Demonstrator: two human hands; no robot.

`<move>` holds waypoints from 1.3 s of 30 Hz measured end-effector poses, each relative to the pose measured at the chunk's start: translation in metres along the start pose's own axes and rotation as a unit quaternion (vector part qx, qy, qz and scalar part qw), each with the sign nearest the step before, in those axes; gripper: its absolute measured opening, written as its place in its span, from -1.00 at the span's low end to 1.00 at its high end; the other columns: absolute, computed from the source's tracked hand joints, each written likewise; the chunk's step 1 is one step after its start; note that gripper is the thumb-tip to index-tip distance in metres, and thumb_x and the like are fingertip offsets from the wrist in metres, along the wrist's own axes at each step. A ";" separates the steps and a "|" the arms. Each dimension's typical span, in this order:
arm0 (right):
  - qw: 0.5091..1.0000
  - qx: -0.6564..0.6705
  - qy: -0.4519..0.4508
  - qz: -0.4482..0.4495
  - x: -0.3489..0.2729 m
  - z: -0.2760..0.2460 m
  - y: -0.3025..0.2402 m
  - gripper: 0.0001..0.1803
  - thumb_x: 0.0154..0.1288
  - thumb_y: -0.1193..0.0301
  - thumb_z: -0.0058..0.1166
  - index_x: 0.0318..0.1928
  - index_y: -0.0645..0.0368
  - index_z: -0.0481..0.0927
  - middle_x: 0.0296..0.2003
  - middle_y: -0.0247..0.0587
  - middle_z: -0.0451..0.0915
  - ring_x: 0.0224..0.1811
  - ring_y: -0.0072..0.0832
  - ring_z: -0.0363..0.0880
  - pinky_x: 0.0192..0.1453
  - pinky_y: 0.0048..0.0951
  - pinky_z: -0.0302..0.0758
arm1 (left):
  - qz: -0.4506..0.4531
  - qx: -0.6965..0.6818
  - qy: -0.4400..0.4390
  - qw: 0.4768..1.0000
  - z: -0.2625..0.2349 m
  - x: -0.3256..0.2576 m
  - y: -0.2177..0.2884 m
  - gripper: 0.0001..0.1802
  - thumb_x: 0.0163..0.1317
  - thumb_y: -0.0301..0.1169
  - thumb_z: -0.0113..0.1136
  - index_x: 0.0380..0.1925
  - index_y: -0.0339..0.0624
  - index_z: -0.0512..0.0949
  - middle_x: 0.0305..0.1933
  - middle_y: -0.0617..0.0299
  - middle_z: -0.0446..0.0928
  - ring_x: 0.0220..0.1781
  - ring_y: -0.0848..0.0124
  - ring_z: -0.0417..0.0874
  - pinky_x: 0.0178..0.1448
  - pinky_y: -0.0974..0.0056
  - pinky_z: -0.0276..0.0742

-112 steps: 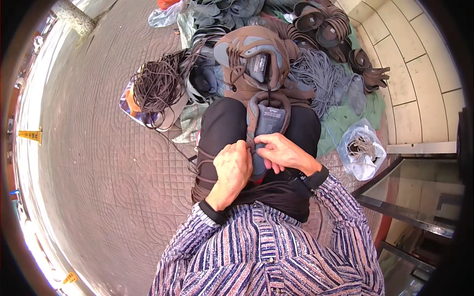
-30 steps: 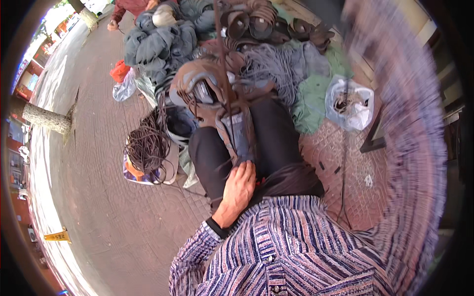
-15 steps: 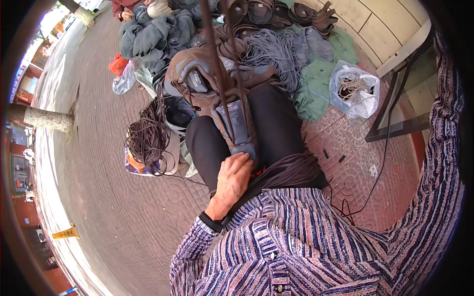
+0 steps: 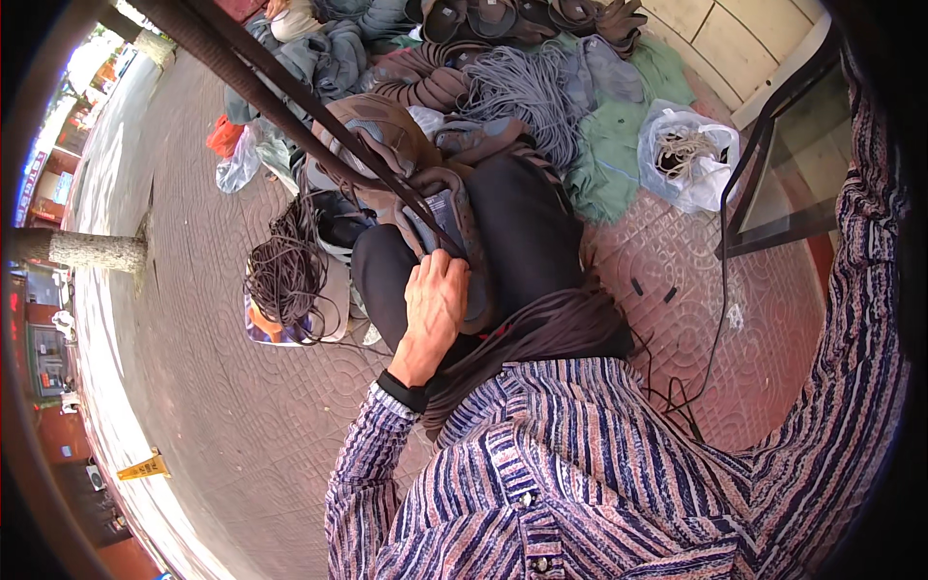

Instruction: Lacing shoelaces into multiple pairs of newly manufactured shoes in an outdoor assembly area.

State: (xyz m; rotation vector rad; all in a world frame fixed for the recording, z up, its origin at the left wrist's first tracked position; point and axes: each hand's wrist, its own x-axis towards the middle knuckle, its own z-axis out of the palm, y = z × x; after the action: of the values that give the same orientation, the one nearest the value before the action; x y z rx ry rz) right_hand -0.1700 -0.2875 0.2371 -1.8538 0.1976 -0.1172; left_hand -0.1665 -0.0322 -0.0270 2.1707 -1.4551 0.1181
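Note:
A brown and grey shoe (image 4: 480, 302) lies across my black-trousered lap, its opening facing up and a pale printed label inside. My left hand (image 4: 435, 302) is closed on the shoe's near opening edge, fingers curled inward; the fingertips are partly hidden. Long brown laces (image 4: 290, 106) stretch from the shoe up past the upper left of the view, close to the camera. My right arm (image 4: 860, 251) is raised along the right rim, and its hand is out of view. Another brown shoe (image 4: 377, 126) sits just beyond my knees. A bundle of dark brown laces (image 4: 551, 329) lies over my lap.
Brown cord (image 4: 285, 275) is heaped at left on a bag. Grey laces (image 4: 527, 97) and shoes (image 4: 483, 19) cover a green cloth (image 4: 609, 179) ahead. At right are a clear bag (image 4: 667, 179) of cord, a glass-paned frame (image 4: 788, 184) and a black cable (image 4: 723, 290).
The long laces have swung from near upright to slanting up left. My left hand has moved up and slightly left, from the shoe's heel to its opening.

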 end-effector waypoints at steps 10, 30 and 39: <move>0.998 0.015 0.054 0.029 -0.025 -0.023 0.007 -0.62 0.41 0.19 -0.08 -0.02 0.29 0.44 -0.28 -0.19 0.56 -0.40 -0.46 0.56 -0.34 -0.46 0.49 | 0.015 -0.018 -0.008 1.000 -0.001 -0.005 0.009 -0.89 0.05 -0.56 0.13 -0.38 -0.24 0.45 -0.37 0.04 0.34 -0.29 0.09 0.42 -0.18 0.11 0.35; 0.985 0.032 0.152 0.080 -0.095 -0.073 0.032 -0.58 0.42 0.19 -0.09 0.05 0.29 0.42 -0.22 -0.18 0.56 -0.30 -0.47 0.56 -0.22 -0.46 0.49 | 0.008 0.043 -0.009 0.999 0.005 0.003 0.009 -0.81 0.01 -0.49 0.29 -0.33 -0.19 0.54 -0.32 0.14 0.42 -0.24 0.17 0.47 -0.15 0.18 0.39; 0.976 0.031 0.196 0.094 -0.136 -0.098 0.041 -0.57 0.42 0.18 -0.09 0.08 0.29 0.41 -0.19 -0.17 0.55 -0.26 -0.47 0.56 -0.17 -0.46 0.49 | -0.191 -0.321 -0.047 0.926 -0.019 0.001 0.015 -0.95 0.13 -0.59 0.16 -0.38 -0.29 0.51 -0.36 0.23 0.38 -0.35 0.44 0.40 -0.25 0.36 0.37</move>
State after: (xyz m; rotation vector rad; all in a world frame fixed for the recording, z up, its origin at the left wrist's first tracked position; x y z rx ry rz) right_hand -0.3238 -0.3643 0.2291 -1.7246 0.6337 -0.3546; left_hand -0.1749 -0.0285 -0.0048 1.8622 -0.9040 -0.5361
